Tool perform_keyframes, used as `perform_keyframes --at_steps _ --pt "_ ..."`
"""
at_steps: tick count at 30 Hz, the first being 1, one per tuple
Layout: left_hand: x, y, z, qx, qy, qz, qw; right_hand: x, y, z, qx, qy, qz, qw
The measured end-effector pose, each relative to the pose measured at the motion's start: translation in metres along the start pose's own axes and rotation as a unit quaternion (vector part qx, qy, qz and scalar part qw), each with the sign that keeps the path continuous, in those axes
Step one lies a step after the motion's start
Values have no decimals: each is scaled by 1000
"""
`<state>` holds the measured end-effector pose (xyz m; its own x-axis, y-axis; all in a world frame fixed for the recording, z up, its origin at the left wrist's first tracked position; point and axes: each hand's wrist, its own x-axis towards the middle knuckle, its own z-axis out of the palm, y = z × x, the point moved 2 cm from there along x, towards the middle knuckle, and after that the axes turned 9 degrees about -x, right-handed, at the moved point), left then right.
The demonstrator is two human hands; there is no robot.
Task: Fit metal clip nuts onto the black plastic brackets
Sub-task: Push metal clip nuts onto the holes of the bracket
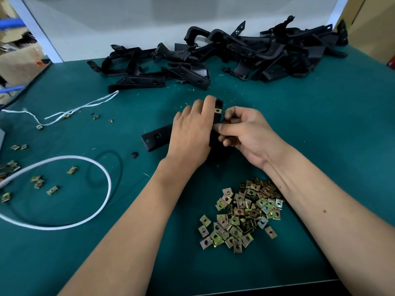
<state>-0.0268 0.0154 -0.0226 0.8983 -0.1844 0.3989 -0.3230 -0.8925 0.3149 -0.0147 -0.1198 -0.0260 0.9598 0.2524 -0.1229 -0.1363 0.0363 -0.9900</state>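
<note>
The left hand [192, 133] grips the stiff, light black bracket [157, 137] on the green mat [320, 124], 1 clip nut [217, 110] already seated, while the right hand [245, 133] pinches its edge; springy nuts likely need firm edgewise pushing.

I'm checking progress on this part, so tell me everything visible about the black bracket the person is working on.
The black bracket is matte, plastic-looking and angled: one flat arm lies leftward on the green table, showing a round hole and a smaller one; another arm points away, its end carrying a brass-coloured clip nut. The left hand rests over its middle, hiding the bend. The right hand pinches at its right edge; what it pinches is hidden.
</note>
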Motion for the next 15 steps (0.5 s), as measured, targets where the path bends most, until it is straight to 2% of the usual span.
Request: perform_keyframes --at_steps 3,7,11,15 --pt "1 1 -1 6 6 -1 1000 0 0 -1 15 -8 5 1000" --pt "-1 0 -6 -42 12 -3 999 -3 -4 -1 17 12 -11 1000" --pt "-2 0 -23 -79 57 -33 995 -4 -13 -16 -14 89 -46 995" --pt "5 32 -28 -120 77 -43 989 -20 -18 -55 -1 191 -61 980"
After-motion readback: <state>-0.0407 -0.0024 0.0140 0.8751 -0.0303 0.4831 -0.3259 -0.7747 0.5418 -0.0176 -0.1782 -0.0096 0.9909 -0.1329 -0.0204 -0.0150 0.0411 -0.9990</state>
